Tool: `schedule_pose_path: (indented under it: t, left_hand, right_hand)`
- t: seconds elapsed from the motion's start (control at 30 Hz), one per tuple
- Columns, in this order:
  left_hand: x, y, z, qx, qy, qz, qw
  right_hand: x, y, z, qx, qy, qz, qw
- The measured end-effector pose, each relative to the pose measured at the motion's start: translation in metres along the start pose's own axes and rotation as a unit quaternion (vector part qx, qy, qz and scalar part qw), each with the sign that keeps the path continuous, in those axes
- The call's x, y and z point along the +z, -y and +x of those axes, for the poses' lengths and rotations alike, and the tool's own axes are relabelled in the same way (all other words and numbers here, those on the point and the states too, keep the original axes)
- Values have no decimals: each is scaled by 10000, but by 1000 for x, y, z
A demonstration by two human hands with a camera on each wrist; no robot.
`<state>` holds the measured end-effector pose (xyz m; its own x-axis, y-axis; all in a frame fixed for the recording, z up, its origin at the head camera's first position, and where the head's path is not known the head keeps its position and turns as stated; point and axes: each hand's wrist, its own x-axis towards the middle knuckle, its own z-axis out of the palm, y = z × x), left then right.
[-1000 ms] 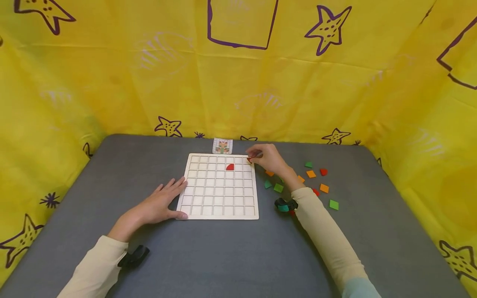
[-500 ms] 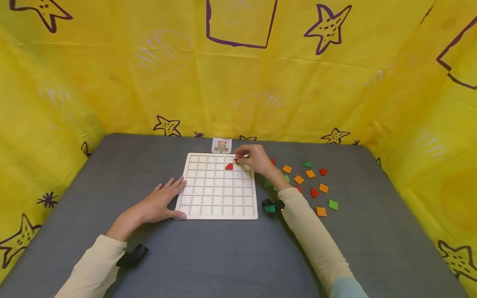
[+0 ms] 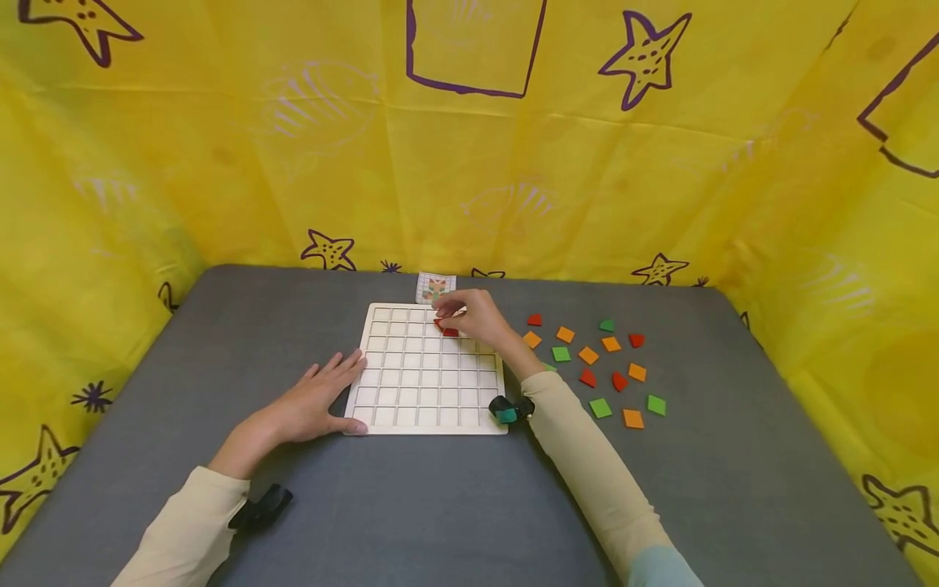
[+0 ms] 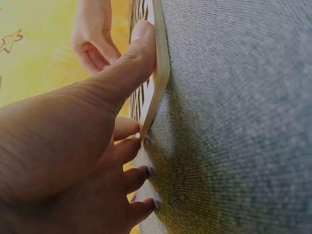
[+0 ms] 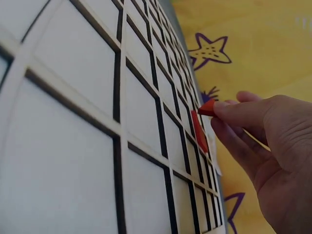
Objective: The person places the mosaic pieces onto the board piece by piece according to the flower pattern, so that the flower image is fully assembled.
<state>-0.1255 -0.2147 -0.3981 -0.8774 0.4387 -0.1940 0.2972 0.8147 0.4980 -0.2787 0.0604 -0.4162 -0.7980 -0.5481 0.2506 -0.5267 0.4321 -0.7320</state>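
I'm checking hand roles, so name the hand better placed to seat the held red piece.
Probably the right hand: it pinches the red piece above the grid board, while the left hand rests at the board's left edge.

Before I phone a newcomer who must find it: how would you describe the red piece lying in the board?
On the gray table is a pale board divided into squares. Near its far edge sits a red piece. Unlike the held red piece, pinched in the person's right grip, and the loose pieces right of the board, it lies flat in a square.
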Motion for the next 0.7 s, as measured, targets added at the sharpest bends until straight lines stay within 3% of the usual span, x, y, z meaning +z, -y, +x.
schedule_pose_path:
  t: [0.2,0.7]
  left_hand:
    - [2,3,-1,47,-69,-16,10000]
    - [2,3,0,-25,-16,-55,10000]
  right_hand:
    - [6,4,3,279,158,-24,9995]
    - [13,5,5,368,239,-69,9990]
